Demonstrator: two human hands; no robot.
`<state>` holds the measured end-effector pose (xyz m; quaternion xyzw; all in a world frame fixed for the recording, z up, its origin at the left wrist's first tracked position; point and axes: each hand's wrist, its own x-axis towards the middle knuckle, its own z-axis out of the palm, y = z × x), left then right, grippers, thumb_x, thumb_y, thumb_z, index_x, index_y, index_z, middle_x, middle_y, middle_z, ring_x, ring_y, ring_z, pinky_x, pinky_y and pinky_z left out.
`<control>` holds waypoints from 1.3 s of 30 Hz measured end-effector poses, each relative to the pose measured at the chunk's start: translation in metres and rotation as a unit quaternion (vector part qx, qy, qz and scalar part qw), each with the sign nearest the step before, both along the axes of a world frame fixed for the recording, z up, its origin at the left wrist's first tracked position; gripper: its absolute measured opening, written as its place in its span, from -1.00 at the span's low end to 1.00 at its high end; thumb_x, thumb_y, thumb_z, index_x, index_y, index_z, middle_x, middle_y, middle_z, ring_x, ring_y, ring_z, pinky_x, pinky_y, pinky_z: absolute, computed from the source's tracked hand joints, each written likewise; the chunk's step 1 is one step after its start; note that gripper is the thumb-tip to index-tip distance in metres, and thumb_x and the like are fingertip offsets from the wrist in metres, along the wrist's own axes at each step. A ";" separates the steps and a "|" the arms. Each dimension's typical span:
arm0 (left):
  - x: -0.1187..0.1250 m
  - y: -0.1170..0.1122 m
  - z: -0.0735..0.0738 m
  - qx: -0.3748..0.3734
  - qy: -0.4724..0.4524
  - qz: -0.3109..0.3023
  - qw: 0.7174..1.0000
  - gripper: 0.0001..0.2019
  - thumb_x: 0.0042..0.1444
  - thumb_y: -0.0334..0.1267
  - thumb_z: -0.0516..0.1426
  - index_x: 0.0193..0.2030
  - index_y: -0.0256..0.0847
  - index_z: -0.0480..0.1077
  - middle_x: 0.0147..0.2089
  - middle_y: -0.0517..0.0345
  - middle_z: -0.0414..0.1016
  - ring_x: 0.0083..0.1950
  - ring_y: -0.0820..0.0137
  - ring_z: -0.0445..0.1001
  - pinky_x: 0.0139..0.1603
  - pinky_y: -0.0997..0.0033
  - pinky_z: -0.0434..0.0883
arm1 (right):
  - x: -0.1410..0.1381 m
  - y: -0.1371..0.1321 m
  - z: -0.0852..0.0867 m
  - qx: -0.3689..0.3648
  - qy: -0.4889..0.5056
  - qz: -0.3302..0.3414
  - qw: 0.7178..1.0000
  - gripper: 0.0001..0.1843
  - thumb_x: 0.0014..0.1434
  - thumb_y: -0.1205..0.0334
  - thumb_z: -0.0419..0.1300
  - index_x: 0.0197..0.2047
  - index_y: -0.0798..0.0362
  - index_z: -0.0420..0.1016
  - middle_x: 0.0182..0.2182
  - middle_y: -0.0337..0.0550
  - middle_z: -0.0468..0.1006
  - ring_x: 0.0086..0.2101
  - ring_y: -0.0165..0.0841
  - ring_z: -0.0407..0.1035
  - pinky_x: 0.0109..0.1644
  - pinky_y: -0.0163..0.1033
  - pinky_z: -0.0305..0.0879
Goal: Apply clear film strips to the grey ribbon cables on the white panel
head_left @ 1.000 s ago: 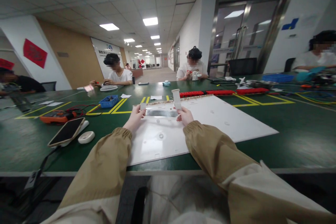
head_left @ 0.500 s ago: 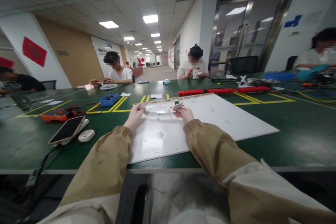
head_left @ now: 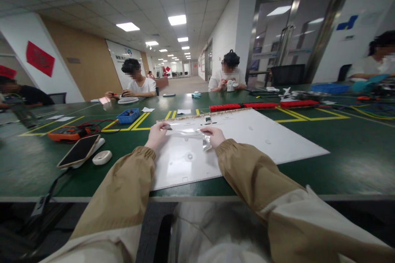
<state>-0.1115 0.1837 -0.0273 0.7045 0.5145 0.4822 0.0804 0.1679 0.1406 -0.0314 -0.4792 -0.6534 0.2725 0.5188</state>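
A clear, shiny strip of film (head_left: 185, 132) stretches between my two hands just above a large white panel (head_left: 262, 135) on the green table (head_left: 354, 160). My left hand (head_left: 157, 134) pinches the strip's left end. My right hand (head_left: 212, 135) pinches the right end, where a loose flap of the film hangs down by my wrist. Both arms wear tan sleeves. A small dark part (head_left: 207, 119) lies on the panel beyond my right hand.
A phone (head_left: 78, 151) and a white oval puck (head_left: 101, 157) lie at my left, with an orange meter (head_left: 66, 133) and a blue bin (head_left: 128, 116) behind. Red strips (head_left: 262, 105) run beyond the panel. Other people sit across and at both sides.
The strip was held up with its right end standing upright; my hands have lowered it toward the panel, and the right end now droops down by my wrist.
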 end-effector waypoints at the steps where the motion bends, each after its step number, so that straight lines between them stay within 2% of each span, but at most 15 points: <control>1: -0.001 0.000 -0.002 -0.007 0.014 -0.001 1.000 -0.77 -0.07 -0.35 0.08 -0.31 -0.24 0.53 -0.29 0.02 0.55 -0.22 0.23 0.46 -0.09 0.26 0.34 | 0.000 0.000 -0.001 0.005 -0.031 -0.004 0.999 -0.70 -0.08 0.51 0.17 -0.29 0.08 0.62 -0.30 -0.12 0.62 -0.19 -0.25 0.49 0.02 -0.17 0.35; 6: -0.001 0.002 -0.009 -0.036 0.072 -0.023 0.996 -0.77 -0.08 -0.37 0.06 -0.34 -0.19 0.55 -0.28 0.04 0.57 -0.22 0.23 0.46 -0.13 0.27 0.36 | -0.001 -0.002 0.001 -0.003 -0.129 -0.010 0.992 -0.61 0.00 0.60 0.07 -0.30 0.03 0.64 -0.27 -0.17 0.62 -0.11 -0.27 0.47 0.10 -0.19 0.29; 12: 0.000 0.004 -0.011 -0.056 0.118 -0.062 0.990 -0.78 -0.07 -0.29 0.10 -0.31 -0.21 0.54 -0.28 0.05 0.56 -0.25 0.27 0.45 -0.15 0.31 0.38 | 0.000 0.000 -0.002 -0.021 -0.141 -0.005 0.990 -0.59 -0.03 0.62 0.06 -0.32 0.03 0.64 -0.27 -0.19 0.63 -0.11 -0.28 0.47 0.10 -0.21 0.29; 19: 0.001 0.003 -0.010 -0.056 0.139 -0.076 0.986 -0.77 -0.01 -0.27 0.07 -0.30 -0.23 0.54 -0.23 -0.02 0.55 -0.23 0.24 0.46 -0.16 0.27 0.37 | 0.001 0.005 -0.007 -0.025 -0.152 0.006 0.988 -0.72 0.03 0.51 0.15 -0.30 0.06 0.64 -0.23 -0.12 0.62 -0.10 -0.24 0.47 0.11 -0.18 0.29; 22: 0.003 0.003 -0.009 -0.052 0.145 -0.081 0.985 -0.77 -0.01 -0.28 0.07 -0.29 -0.23 0.54 -0.22 -0.02 0.54 -0.24 0.25 0.45 -0.14 0.28 0.37 | 0.002 0.005 -0.007 -0.022 -0.158 0.012 0.987 -0.70 0.02 0.53 0.14 -0.31 0.07 0.64 -0.23 -0.09 0.62 -0.10 -0.22 0.46 0.11 -0.14 0.29; 33: 0.003 0.002 -0.008 -0.057 0.149 -0.082 0.984 -0.76 0.04 -0.33 0.03 -0.28 -0.23 0.53 -0.20 -0.01 0.55 -0.17 0.24 0.47 -0.07 0.27 0.37 | 0.005 0.005 -0.003 -0.027 -0.181 0.036 0.982 -0.63 -0.04 0.61 0.14 -0.33 0.00 0.65 -0.22 -0.19 0.61 -0.10 -0.25 0.46 0.09 -0.21 0.30; 36: 0.004 0.002 -0.008 -0.056 0.150 -0.087 0.983 -0.77 0.04 -0.32 0.04 -0.27 -0.23 0.53 -0.20 -0.01 0.55 -0.17 0.24 0.47 -0.07 0.27 0.37 | 0.006 0.003 -0.001 -0.025 -0.213 0.039 0.976 -0.64 0.01 0.57 0.12 -0.29 0.02 0.65 -0.19 -0.17 0.61 -0.08 -0.25 0.44 0.09 -0.22 0.29; 39: 0.005 0.001 -0.008 -0.054 0.154 -0.096 0.982 -0.77 0.04 -0.32 0.05 -0.25 -0.23 0.53 -0.19 0.00 0.55 -0.17 0.24 0.47 -0.09 0.28 0.37 | 0.005 -0.001 0.003 -0.017 -0.250 0.031 0.968 -0.60 0.08 0.53 0.07 -0.15 0.00 0.61 -0.15 -0.18 0.59 -0.06 -0.24 0.42 0.08 -0.21 0.28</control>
